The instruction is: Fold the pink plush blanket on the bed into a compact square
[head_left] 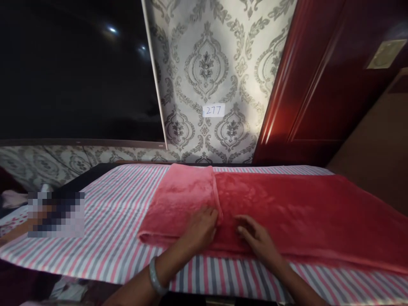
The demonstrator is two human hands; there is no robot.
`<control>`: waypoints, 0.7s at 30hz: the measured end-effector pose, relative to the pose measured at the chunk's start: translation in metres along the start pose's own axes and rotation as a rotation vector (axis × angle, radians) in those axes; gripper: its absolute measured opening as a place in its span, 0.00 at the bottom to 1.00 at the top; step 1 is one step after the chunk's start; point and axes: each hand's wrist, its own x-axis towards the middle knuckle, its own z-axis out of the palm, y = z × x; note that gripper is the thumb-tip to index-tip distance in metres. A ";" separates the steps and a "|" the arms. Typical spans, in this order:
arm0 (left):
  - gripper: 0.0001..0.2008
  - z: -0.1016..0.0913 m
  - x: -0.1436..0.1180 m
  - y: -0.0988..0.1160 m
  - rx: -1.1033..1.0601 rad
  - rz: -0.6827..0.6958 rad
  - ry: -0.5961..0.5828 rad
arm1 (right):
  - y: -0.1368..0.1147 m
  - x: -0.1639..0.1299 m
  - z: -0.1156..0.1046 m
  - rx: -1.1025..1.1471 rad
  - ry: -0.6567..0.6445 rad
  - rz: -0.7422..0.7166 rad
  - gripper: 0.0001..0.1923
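A plush red blanket (296,212) lies lengthwise on a striped cloth. Its left end is turned over into a paler pink-red flap (185,191), with a rounded fold along the left side. At the flap's near right corner, my left hand (204,227) has its fingers curled together on the flap's edge; its fingertips are partly hidden. A pale bangle (156,276) circles my left wrist. Just right of the flap edge, my right hand (255,236) rests low over the blanket, thumb and fingers apart and lightly bent, holding nothing.
Pink, grey and white stripes mark the cloth (108,212) on the table. Behind stand a large dark screen (79,72), patterned wallpaper with a paper label reading 277 (213,110), and a dark red door frame (287,85). Another person's arm (15,231) is at the far left, partly pixelated.
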 end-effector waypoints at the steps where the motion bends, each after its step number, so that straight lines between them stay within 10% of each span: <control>1: 0.09 0.003 -0.003 -0.002 -0.009 -0.001 0.014 | 0.000 0.008 -0.002 0.069 0.005 0.062 0.24; 11: 0.09 -0.026 0.000 -0.013 -0.144 -0.070 0.326 | -0.031 0.125 0.032 0.522 -0.088 0.541 0.16; 15: 0.10 -0.023 -0.004 -0.013 -0.101 -0.039 0.295 | -0.039 0.165 0.055 0.501 -0.066 0.498 0.11; 21: 0.15 -0.017 0.000 -0.003 0.045 0.105 0.361 | -0.039 0.199 0.064 0.436 0.109 0.310 0.32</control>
